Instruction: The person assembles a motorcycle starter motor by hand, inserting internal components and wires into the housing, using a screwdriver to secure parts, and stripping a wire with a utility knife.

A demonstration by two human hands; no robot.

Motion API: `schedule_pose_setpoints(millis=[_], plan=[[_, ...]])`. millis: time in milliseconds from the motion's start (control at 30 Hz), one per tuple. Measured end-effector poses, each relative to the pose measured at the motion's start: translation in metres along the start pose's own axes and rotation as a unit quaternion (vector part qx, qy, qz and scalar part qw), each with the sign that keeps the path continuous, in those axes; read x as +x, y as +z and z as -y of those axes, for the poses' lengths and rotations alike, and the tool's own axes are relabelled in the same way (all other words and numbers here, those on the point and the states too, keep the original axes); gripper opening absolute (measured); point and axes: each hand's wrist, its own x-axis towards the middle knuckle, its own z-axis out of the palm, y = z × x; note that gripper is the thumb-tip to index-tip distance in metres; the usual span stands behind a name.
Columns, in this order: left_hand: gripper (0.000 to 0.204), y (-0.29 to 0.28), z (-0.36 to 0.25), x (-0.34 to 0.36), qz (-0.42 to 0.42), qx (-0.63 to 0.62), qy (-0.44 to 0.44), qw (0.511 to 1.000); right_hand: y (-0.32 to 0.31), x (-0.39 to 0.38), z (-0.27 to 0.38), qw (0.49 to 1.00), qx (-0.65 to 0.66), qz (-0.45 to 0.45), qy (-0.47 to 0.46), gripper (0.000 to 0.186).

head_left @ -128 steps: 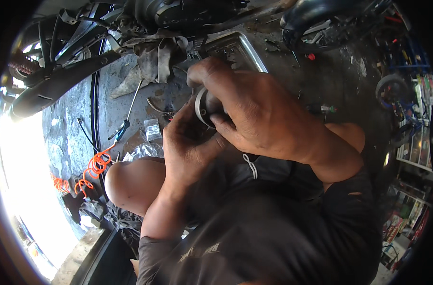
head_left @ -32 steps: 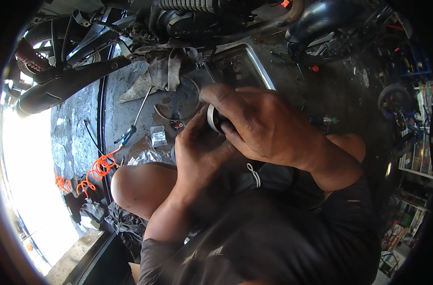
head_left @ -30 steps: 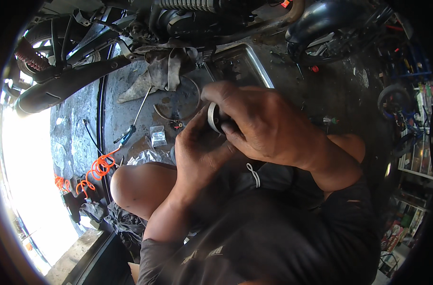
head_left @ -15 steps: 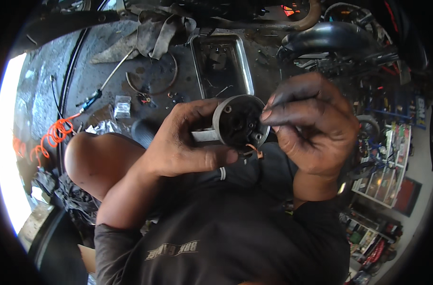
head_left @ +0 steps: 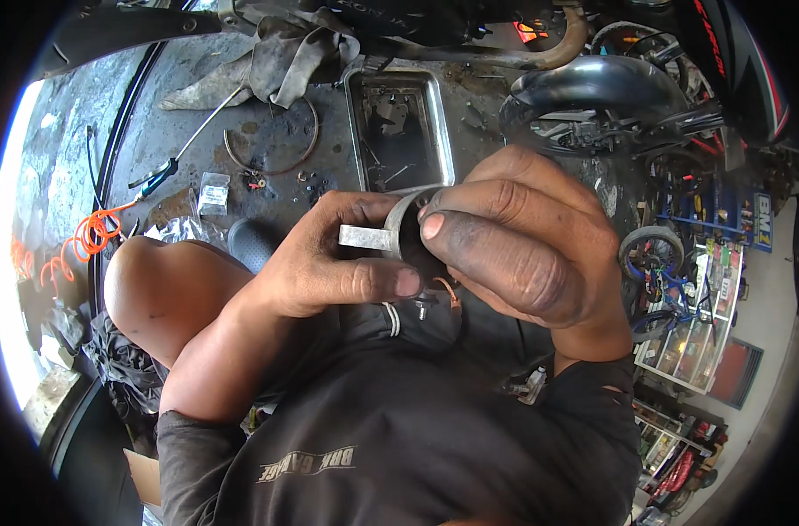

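Note:
My left hand is wrapped round a round grey metal motor end cap, thumb below and fingers above. The cap has a flat metal lug on its left, and its open side faces my right hand. A copper-coloured braided wire hangs from the lower edge near a small threaded terminal. My right hand, blackened with grime, has its fingers drawn together at the cap's opening, the tips partly inside. Whatever they pinch is hidden, as is most of the cap's interior.
On the floor ahead stands a metal tray with dark liquid and small parts. Left of it lie a bent hose, a grey cloth, an air blow gun with an orange coiled hose, and a plastic packet. A motorcycle wheel is at upper right.
My right hand has moved left and closer over the cap, its fingertips now reaching into the opening. The cap has turned, so its inside shows less and its lug shows more.

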Motion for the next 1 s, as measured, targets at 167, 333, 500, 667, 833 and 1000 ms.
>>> schedule_pose_setpoints(millis=[167, 333, 500, 667, 833, 1000], plan=[[0.046, -0.006, 0.013, 0.003, 0.045, -0.071, 0.011, 0.996, -0.006, -0.006, -0.004, 0.997, 0.018, -0.075, -0.001, 0.024], [0.068, -0.005, 0.017, 0.003, 0.02, -0.082, 0.002, 0.996, -0.021, -0.025, -0.003, 0.986, 0.075, -0.125, 0.083, 0.017], [0.076, -0.006, 0.017, 0.003, 0.039, -0.064, 0.024, 0.997, -0.022, -0.042, 0.003, 0.948, 0.185, -0.17, 0.194, 0.017], [0.072, -0.007, 0.022, 0.005, 0.063, -0.106, 0.066, 0.99, -0.032, -0.048, 0.007, 0.921, 0.239, -0.132, 0.277, 0.012], [0.082, -0.023, 0.012, -0.002, -0.047, -0.08, 0.157, 0.983, -0.023, -0.056, -0.007, 0.883, 0.183, -0.245, 0.356, 0.009], [0.085, -0.057, 0.006, -0.017, -0.022, -0.167, 0.293, 0.941, -0.004, -0.1, -0.04, 0.888, 0.118, -0.239, 0.374, 0.019]])
